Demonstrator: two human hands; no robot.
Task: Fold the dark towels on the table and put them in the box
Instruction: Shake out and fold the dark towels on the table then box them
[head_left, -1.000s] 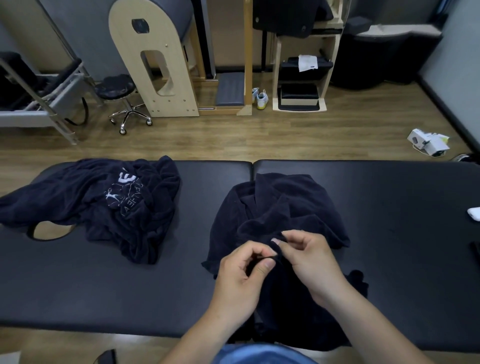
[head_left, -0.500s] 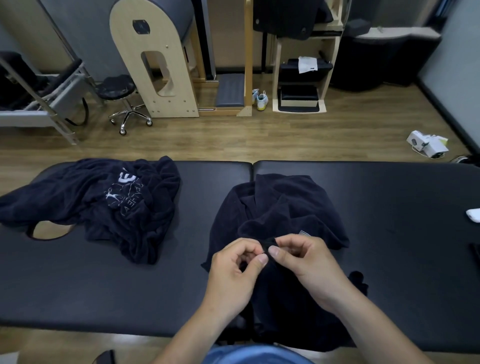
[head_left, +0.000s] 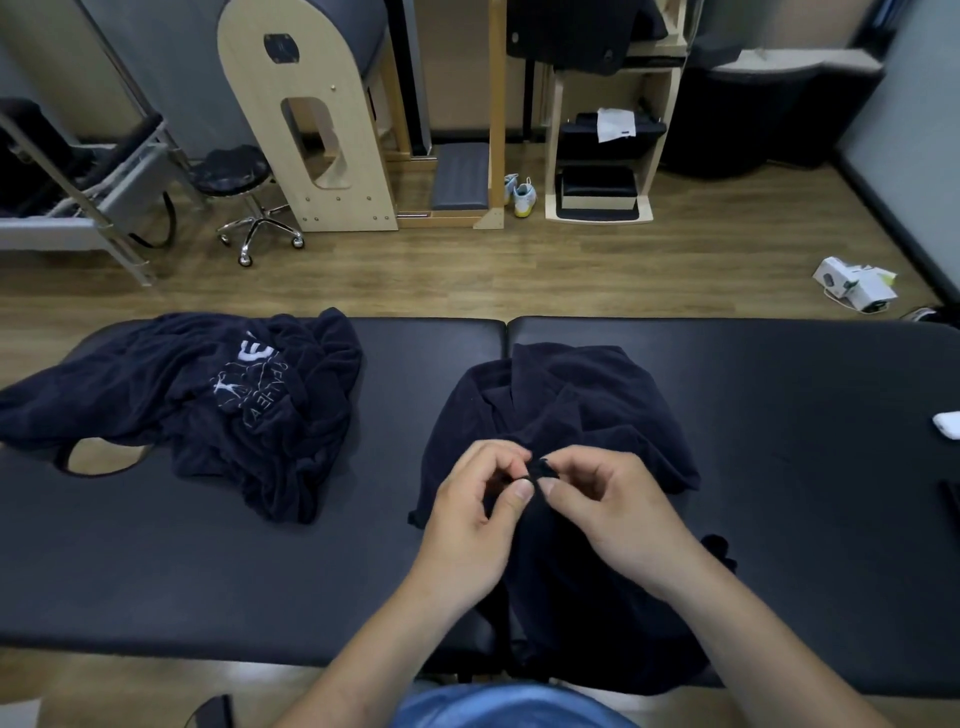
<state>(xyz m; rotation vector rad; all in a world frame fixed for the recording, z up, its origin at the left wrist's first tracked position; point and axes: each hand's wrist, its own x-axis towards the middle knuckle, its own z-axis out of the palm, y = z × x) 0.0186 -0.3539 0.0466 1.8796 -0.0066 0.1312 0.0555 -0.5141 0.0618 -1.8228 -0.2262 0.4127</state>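
Dark towel, crumpled mid-table, near part hanging over the front edge.
Pinched at one small bunched bit of hem by the left hand and the right hand, thumbs against curled fingers, fingertips almost meeting; pinch a little farther up the cloth than half a second ago, pale label seen then now hidden. Second dark towel, white-printed, heaped well apart to the left, unmoved.
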